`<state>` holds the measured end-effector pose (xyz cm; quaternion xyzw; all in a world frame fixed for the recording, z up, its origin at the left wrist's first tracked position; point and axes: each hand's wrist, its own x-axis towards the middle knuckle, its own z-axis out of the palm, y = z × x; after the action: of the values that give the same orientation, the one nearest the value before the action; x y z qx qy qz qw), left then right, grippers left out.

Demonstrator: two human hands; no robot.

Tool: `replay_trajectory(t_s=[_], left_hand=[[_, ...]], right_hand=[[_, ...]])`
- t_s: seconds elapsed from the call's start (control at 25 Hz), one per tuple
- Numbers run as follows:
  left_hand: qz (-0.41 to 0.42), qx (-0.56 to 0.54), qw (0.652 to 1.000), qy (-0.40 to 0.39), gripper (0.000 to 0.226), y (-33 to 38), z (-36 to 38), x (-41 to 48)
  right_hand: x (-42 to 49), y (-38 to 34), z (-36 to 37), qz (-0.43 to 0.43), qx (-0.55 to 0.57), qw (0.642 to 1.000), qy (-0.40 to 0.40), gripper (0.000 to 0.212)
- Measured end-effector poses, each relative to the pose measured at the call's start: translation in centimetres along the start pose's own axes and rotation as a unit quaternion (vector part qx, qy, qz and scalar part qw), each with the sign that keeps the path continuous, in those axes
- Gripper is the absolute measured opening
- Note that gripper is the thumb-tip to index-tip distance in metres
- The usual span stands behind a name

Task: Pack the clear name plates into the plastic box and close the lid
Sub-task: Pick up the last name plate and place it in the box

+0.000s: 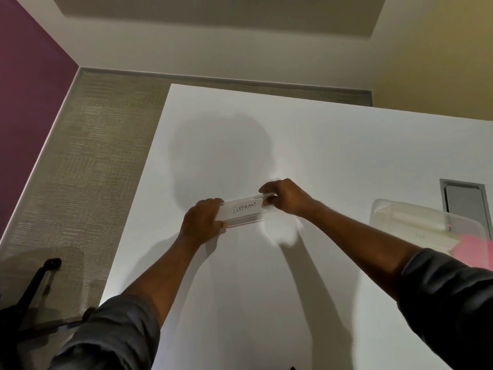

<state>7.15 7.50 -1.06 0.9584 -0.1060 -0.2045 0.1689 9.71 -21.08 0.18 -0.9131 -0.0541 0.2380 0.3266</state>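
A clear name plate [244,210] with a paper slip reading "ELEPHANT" is held over the middle of the white table [306,145]. My left hand [201,221] grips its left end. My right hand [284,194] pinches its right end between thumb and fingers. The clear plastic box [416,222] stands at the table's right edge, to the right of my right forearm; its lid seems to lie on it, and pale contents show through the blur.
Something pink [476,252] sits at the box's near right side. A grey recessed panel [464,201] lies in the table behind the box. A black chair base [40,284] stands on the carpet to the left of the table.
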Motion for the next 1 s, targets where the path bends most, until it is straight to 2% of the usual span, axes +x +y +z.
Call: replay_trajectory(t_s=[0.08,0.2,0.28,0.56,0.88,1.0], left_hand=[[0.018,-0.014,1.000,-0.002,0.067,1.6,0.1,-0.4],[0.048,-0.012,0.999,-0.009,0.062,4.9,0.0,-0.6],[0.066,-0.015,0.998,-0.012,0.061,7.4,-0.1,-0.7],[0.150,-0.010,0.989,-0.010,0.056,17.3,0.0,-0.5],[0.239,0.012,0.971,-0.029,0.074,28.8,2.5,-0.6],[0.277,0.022,0.960,-0.033,0.064,32.8,4.0,-0.7]], right_hand=[[-1.5,0.7,-1.2,-0.006,-0.037,0.999,-0.025,0.040],[-4.2,2.2,-3.2,-0.004,-0.091,0.993,-0.075,0.033],[-6.4,3.3,-4.9,0.012,-0.100,0.991,-0.085,0.039],[-15.1,8.4,-10.8,0.062,-0.109,0.992,0.000,0.040],[-26.2,15.5,-14.9,0.100,-0.115,0.984,0.088,0.040],[-30.1,18.3,-15.5,0.120,-0.114,0.980,0.110,0.041]])
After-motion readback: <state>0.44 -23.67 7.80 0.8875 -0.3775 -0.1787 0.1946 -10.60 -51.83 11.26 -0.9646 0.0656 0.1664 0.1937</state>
